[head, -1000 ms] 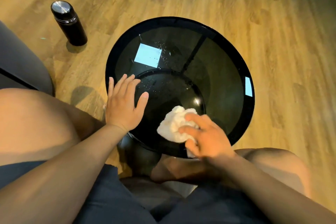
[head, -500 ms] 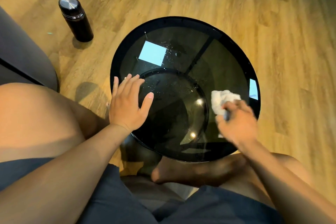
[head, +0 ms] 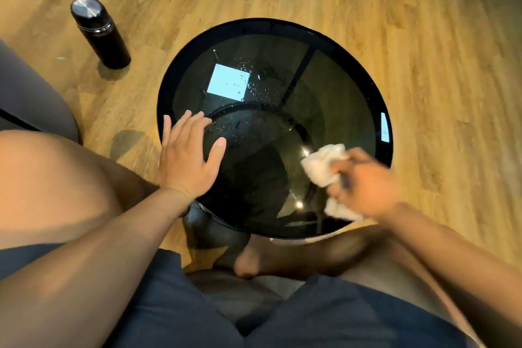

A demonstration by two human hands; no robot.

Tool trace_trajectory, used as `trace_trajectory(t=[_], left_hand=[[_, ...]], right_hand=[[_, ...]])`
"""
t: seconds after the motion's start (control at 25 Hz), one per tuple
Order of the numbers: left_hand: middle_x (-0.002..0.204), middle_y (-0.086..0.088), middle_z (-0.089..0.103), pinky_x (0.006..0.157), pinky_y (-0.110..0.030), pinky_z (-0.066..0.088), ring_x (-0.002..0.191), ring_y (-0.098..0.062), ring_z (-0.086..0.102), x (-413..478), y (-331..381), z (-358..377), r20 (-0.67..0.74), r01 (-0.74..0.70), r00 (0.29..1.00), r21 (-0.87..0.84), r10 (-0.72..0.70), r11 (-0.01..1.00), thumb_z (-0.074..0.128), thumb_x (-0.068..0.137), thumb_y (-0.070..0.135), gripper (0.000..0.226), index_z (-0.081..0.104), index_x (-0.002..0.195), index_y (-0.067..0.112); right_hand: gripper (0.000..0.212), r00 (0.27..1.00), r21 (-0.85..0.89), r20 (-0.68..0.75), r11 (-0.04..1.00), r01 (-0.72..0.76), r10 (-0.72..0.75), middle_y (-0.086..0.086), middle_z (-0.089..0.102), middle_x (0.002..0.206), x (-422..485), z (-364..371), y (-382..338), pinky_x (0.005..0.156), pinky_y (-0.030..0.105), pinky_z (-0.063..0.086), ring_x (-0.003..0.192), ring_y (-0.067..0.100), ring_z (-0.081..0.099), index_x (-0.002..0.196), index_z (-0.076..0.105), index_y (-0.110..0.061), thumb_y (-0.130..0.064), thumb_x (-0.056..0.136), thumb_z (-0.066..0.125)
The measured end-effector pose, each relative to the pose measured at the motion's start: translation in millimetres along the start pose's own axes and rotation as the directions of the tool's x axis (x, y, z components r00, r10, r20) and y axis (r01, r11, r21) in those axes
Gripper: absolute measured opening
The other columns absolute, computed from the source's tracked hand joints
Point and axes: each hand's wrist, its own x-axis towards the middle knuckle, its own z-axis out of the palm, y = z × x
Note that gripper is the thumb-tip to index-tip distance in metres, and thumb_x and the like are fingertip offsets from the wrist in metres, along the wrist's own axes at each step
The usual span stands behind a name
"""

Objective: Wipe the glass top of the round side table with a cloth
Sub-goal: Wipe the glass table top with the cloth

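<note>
I look down on the round side table with its dark smoked glass top (head: 341, 99), set in a black rim and standing on the wooden plank floor (head: 423, 37) in front of the person's knees. The glass is glossy. It mirrors a pale square of light at the far left, and small water droplets (head: 248, 79) speckle it around that patch. Through it I can make out a dark ring and a strut below.

The right hand (head: 367, 186), blurred on my feed, has its fingers curled round a crumpled white cloth (head: 322, 165), which sits on the glass at the near right, close to the rim. The left hand (head: 187, 161) lies flat on the near left edge, fingers straight, holding nothing. A black cylindrical flask with a steel lid (head: 100, 34) stands upright on the floor, well left of the table.
</note>
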Motion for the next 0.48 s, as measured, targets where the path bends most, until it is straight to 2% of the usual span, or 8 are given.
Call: trace_trajectory(t=[0.08, 0.16, 0.24, 0.32, 0.4, 0.48], left_hand=[[0.140, -0.010, 0.056, 0.124, -0.049, 0.005, 0.142, -0.028, 0.038, -0.4, 2.2, -0.6, -0.001, 0.013, 1.000, -0.006, -0.013, 1.000, 0.030, 0.094, 0.052, 0.059, 0.055, 0.130, 0.012], [0.141, -0.009, 0.056, 0.123, -0.050, 0.006, 0.142, -0.028, 0.038, 0.5, 2.8, -1.7, -0.001, 0.030, 1.000, -0.007, -0.030, 1.000, 0.029, 0.094, 0.053, 0.060, 0.055, 0.130, 0.013], [0.141, -0.008, 0.055, 0.123, -0.051, 0.006, 0.143, -0.028, 0.037, 1.1, 1.8, -1.6, 0.005, 0.039, 0.999, -0.002, -0.039, 0.999, 0.028, 0.093, 0.055, 0.062, 0.056, 0.130, 0.015], [0.142, -0.007, 0.055, 0.123, -0.050, 0.006, 0.143, -0.027, 0.037, 1.5, 1.4, -1.0, 0.015, 0.035, 0.999, -0.001, -0.035, 0.999, 0.026, 0.093, 0.057, 0.063, 0.056, 0.130, 0.016], [0.141, -0.008, 0.055, 0.123, -0.050, 0.006, 0.143, -0.028, 0.037, 2.1, 2.4, -1.2, 0.011, 0.030, 0.999, -0.007, -0.030, 1.000, 0.027, 0.093, 0.057, 0.063, 0.056, 0.130, 0.015], [0.140, -0.010, 0.056, 0.123, -0.051, 0.008, 0.142, -0.029, 0.038, 1.7, 3.0, -2.1, 0.006, 0.015, 1.000, -0.010, -0.015, 1.000, 0.030, 0.093, 0.054, 0.061, 0.056, 0.130, 0.012]], right_hand=[[0.032, 0.960, -0.061, 0.068, 0.962, -0.266, 0.270, 0.005, 0.052, 0.120, 17.0, -19.0, 71.4, 0.070, 0.035, 0.046, 0.102, 0.032, 0.060, 0.114, 0.055, -0.035, -0.047, 0.084, 0.050], [0.031, 0.944, -0.021, 0.087, 0.948, -0.317, 0.318, 0.009, 0.055, 0.117, 25.4, -23.0, 88.0, 0.077, 0.040, 0.048, 0.102, 0.036, 0.059, 0.113, 0.056, -0.031, -0.042, 0.084, 0.054], [0.028, 0.961, 0.053, 0.091, 0.962, -0.267, 0.261, 0.009, 0.056, 0.111, 24.1, -18.6, 49.7, 0.078, 0.038, 0.048, 0.098, 0.036, 0.061, 0.105, 0.057, -0.030, -0.042, 0.079, 0.057], [0.033, 0.969, 0.147, 0.106, 0.961, -0.236, 0.222, 0.006, 0.053, 0.109, 10.9, -19.8, -6.2, 0.077, 0.035, 0.047, 0.092, 0.035, 0.062, 0.100, 0.056, -0.033, -0.049, 0.072, 0.054], [0.043, 0.987, 0.167, 0.138, 0.980, -0.107, 0.084, 0.004, 0.050, 0.112, -4.0, -22.1, -62.9, 0.076, 0.034, 0.046, 0.091, 0.034, 0.062, 0.104, 0.058, -0.033, -0.054, 0.068, 0.049], [0.042, 0.982, 0.240, 0.148, 0.968, 0.079, -0.116, 0.004, 0.043, 0.113, -18.0, -25.1, -126.8, 0.070, 0.033, 0.043, 0.086, 0.033, 0.060, 0.109, 0.057, -0.031, -0.054, 0.075, 0.054]])
